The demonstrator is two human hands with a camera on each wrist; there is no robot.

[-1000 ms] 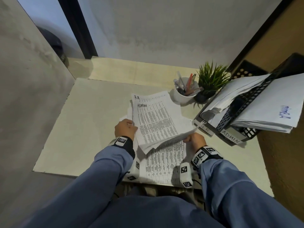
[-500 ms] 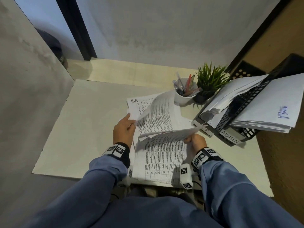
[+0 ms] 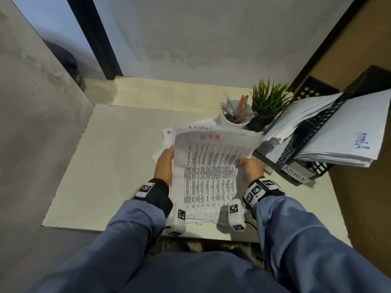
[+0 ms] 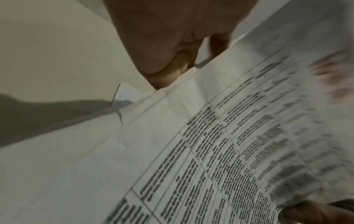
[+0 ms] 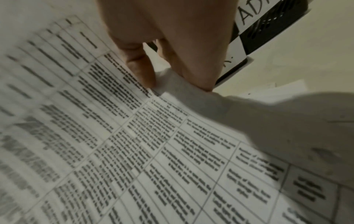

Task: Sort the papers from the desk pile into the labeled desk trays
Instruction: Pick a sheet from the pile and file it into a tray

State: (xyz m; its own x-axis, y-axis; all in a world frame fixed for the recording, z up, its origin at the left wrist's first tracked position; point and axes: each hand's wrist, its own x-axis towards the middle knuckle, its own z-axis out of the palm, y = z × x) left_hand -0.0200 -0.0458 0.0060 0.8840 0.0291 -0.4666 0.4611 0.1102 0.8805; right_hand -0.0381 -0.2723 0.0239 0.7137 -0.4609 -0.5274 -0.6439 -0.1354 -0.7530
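A sheaf of printed table sheets [image 3: 209, 172], its top page headed ADMIN in red, curves up off the desk between both hands. My left hand [image 3: 168, 160] grips its left edge, thumb on the margin [image 4: 168, 78]. My right hand [image 3: 243, 166] pinches the right edge [image 5: 151, 84]. More sheets from the pile [image 3: 169, 133] lie underneath, one marked "H." at its corner. At the right stand the black mesh trays [image 3: 304, 136], full of white papers, with front labels ADMIN [image 3: 295, 176] and a partly hidden "R" [image 3: 264, 166]. In the right wrist view the ADMIN label [image 5: 252, 13] lies just beyond my fingers.
A white cup of pens [image 3: 236, 115] and a small green potted plant [image 3: 267, 104] stand behind the pile, next to the trays. The pale desk mat [image 3: 118, 166] stretches to the left. Walls close in on the left, the back and the right.
The top sheets that my right hand was lifting have been turned over. A page headed ADMIN in red now faces up, and my left hand has shifted onto its left edge.
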